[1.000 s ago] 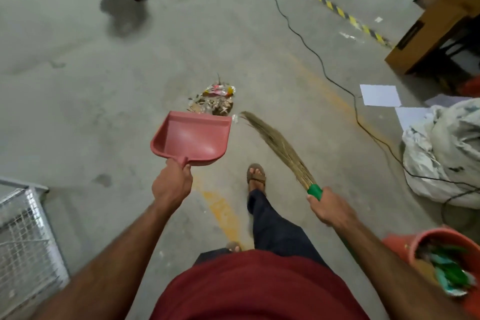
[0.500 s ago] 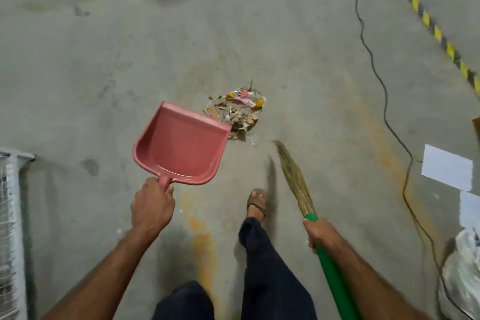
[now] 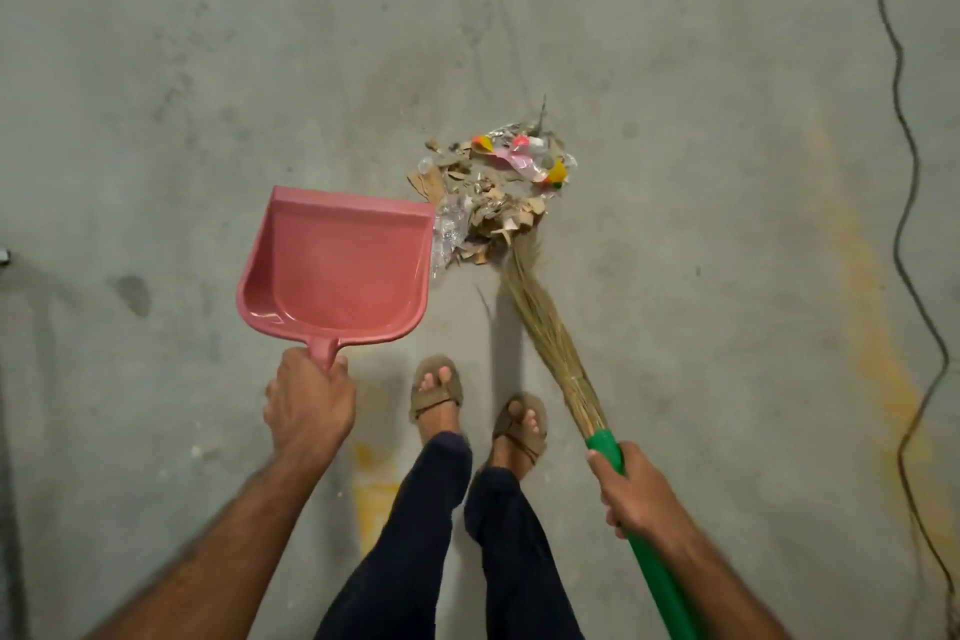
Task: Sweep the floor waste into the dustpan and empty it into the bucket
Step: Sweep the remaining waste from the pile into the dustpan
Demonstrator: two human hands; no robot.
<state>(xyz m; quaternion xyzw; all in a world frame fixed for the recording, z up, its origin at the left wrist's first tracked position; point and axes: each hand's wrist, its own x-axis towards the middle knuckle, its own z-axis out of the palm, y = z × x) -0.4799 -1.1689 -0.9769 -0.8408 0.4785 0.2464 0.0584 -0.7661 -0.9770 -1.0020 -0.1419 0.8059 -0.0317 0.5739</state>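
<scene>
Bare concrete floor (image 3: 156, 68): the left hand (image 3: 309, 405) grips an empty pink dustpan (image 3: 337, 270), the right hand (image 3: 636, 491) clasps a green-handled broom (image 3: 545, 327) whose bristle tips touch the waste pile (image 3: 493, 192) beside the pan's corner — a hard flick could scatter light scraps past the pan.

Dim, flat light, soft shadows on the floor (image 3: 675, 379) (wide-angle bending at edges).
</scene>
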